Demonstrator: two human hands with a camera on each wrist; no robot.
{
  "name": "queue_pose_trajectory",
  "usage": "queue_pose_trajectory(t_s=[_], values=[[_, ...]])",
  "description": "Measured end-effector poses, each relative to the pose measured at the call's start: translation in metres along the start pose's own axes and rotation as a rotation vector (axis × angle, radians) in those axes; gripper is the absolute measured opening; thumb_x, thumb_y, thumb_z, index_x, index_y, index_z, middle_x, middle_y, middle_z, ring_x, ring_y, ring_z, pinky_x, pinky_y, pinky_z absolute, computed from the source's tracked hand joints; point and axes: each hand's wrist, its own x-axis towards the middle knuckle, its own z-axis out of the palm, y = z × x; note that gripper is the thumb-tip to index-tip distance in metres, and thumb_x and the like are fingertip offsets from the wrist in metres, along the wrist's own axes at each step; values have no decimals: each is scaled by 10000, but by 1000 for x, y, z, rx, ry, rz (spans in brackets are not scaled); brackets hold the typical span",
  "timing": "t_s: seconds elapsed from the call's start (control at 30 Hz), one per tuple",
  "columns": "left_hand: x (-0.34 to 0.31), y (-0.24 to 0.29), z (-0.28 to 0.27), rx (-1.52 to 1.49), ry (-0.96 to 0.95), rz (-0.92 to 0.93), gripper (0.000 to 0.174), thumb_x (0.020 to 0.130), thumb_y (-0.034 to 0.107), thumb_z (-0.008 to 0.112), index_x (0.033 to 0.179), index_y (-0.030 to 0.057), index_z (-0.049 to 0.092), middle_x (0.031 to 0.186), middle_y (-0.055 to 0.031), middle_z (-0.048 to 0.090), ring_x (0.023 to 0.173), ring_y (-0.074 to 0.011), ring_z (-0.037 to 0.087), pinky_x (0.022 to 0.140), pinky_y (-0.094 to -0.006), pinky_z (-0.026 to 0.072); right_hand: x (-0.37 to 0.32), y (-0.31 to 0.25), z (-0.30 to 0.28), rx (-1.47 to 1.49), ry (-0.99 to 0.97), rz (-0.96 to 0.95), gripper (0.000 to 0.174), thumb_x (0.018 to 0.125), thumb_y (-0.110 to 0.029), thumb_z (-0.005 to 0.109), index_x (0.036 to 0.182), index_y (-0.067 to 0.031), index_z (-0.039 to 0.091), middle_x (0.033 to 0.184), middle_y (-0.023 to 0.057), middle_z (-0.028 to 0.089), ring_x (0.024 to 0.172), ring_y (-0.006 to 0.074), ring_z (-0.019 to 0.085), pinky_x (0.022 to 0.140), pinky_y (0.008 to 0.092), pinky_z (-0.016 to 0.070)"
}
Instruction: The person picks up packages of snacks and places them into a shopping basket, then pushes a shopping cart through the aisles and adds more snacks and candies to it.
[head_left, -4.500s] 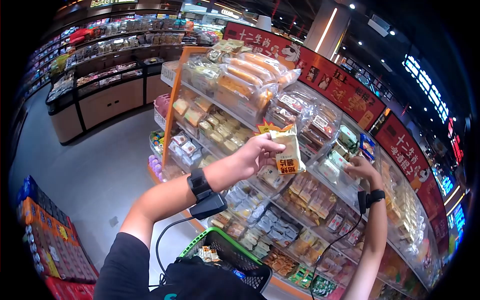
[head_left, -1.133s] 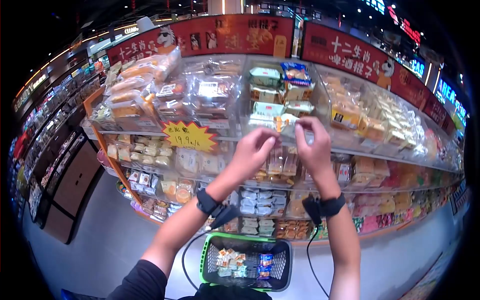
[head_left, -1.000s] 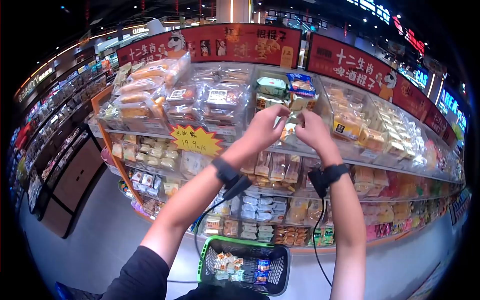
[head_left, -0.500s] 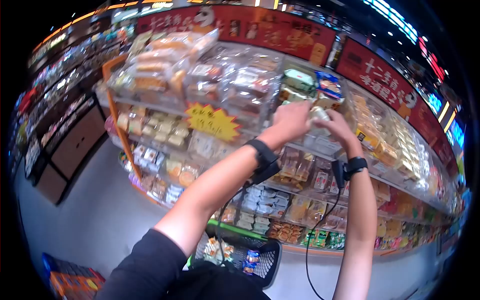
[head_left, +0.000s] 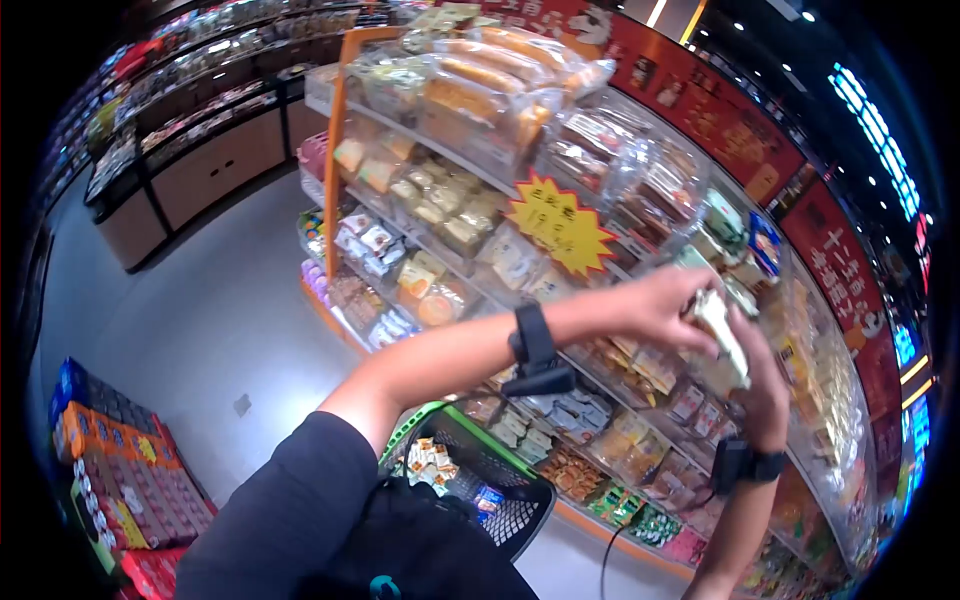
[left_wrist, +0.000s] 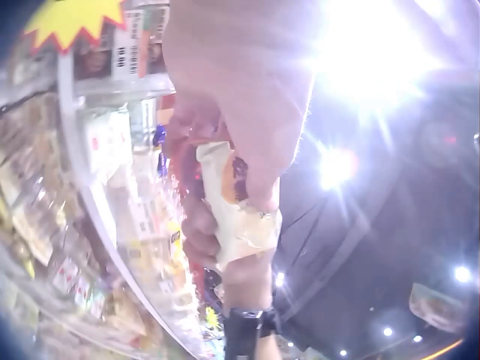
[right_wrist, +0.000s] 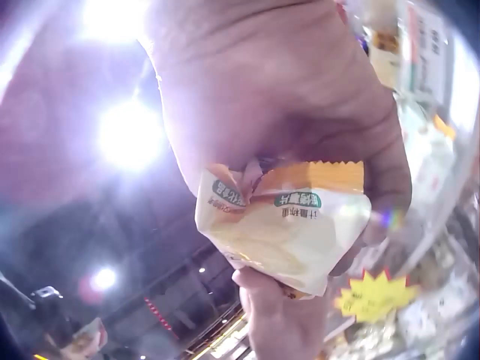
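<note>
A small white snack packet (head_left: pixel 722 328) is between my two hands in front of the shelf rack, its crimped end orange in the right wrist view. My left hand (head_left: pixel 665 308) grips its left side, with the thumb curled toward it. My right hand (head_left: pixel 762 375) holds the packet from the other side. Close up, the white wrapper (right_wrist: pixel 296 232) shows green labels with small print, and my right hand (right_wrist: pixel 277 82) covers its top edge. The left wrist view has the packet (left_wrist: pixel 238 214) under my left hand (left_wrist: pixel 247 90). Behind the hands is a bin of pale green packets (head_left: pixel 725 222).
A black shopping basket with a green rim (head_left: pixel 405 428) stands below, holding several small packets (head_left: pixel 432 462) and a blue one (head_left: pixel 488 500). The tiered rack carries bagged bread (head_left: pixel 480 75) and a yellow price star (head_left: pixel 560 225). Stacked boxes (head_left: pixel 125 460) stand at lower left.
An orange-and-cream packet was in my left hand at first; later both hands reached to the bin. Now they hold a white packet away from it, and the head view has swung left.
</note>
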Motion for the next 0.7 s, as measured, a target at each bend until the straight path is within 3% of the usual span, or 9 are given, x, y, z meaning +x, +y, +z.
queue_pose_trajectory(t_s=[0.03, 0.07, 0.13, 0.17, 0.27, 0.33, 0.37, 0.57, 0.7], values=[[-24, -14, 8, 4, 75, 68, 551, 686, 260, 800, 1078, 7, 507, 979, -149, 614, 892, -225, 613, 753, -330, 490, -16, 8, 18, 55, 30, 43, 413, 927, -306, 524, 1176, 23, 541, 1113, 70, 558, 1015, 146, 513, 889, 278, 395], [-52, -14, 8, -120, 56, -48, 549, 696, 280, 790, 1084, 16, 505, 978, -140, 610, 894, -205, 606, 754, -320, 486, -23, 10, 33, 227, 41, 338, 436, 929, -322, 521, 1203, 17, 520, 1168, 79, 533, 1069, 160, 497, 921, 288, 380], [-108, -31, 21, -152, 130, -312, 533, 728, 314, 775, 1088, 46, 487, 931, -86, 600, 853, -159, 586, 734, -300, 483, -29, 58, 67, 128, -113, 171, 444, 923, -339, 543, 1199, 6, 507, 1156, 90, 541, 1014, 181, 541, 832, 293, 453], [-139, -46, 33, -282, 168, -483, 508, 770, 349, 749, 1066, 36, 479, 920, -74, 594, 843, -150, 581, 717, -285, 480, -41, 60, 90, 250, -75, 290, 433, 916, -327, 560, 1193, 0, 501, 1124, 91, 556, 964, 175, 565, 756, 287, 488], [-237, -99, 76, -331, 227, -819, 564, 842, 527, 608, 986, -10, 509, 827, -97, 590, 720, -150, 560, 638, -305, 477, -87, 129, 164, 336, -89, 490, 411, 900, -268, 597, 1192, -5, 480, 1036, 92, 599, 813, 157, 621, 566, 277, 556], [-301, -131, 100, -311, 85, -978, 619, 916, 572, 431, 1025, -31, 522, 741, -61, 572, 601, -139, 541, 544, -298, 467, -117, 177, 208, 513, -71, 790, 422, 895, -246, 606, 1213, -5, 471, 1010, 90, 619, 780, 169, 637, 611, 298, 573], [-302, -99, 82, -523, 64, -1026, 604, 941, 559, 368, 1011, -12, 554, 712, -43, 575, 526, -114, 523, 451, -258, 453, -131, 195, 226, 560, -74, 881, 414, 900, -259, 598, 1203, -7, 475, 1010, 101, 615, 770, 192, 638, 622, 317, 570], [-428, -145, 134, -609, 123, -1255, 443, 964, 462, 403, 1024, 69, 599, 720, -9, 603, 532, -91, 556, 409, -236, 452, -197, 245, 295, 880, 9, 1090, 338, 909, -151, 555, 1206, -2, 495, 1129, 100, 594, 1005, 208, 608, 807, 344, 524], [-496, -164, 169, -611, 141, -1418, 381, 953, 374, 488, 1025, 15, 596, 757, -30, 596, 640, -96, 528, 577, -263, 441, -250, 299, 343, 837, 108, 1413, 246, 870, -203, 634, 1076, -100, 549, 1045, 21, 616, 915, 147, 604, 759, 289, 479]])
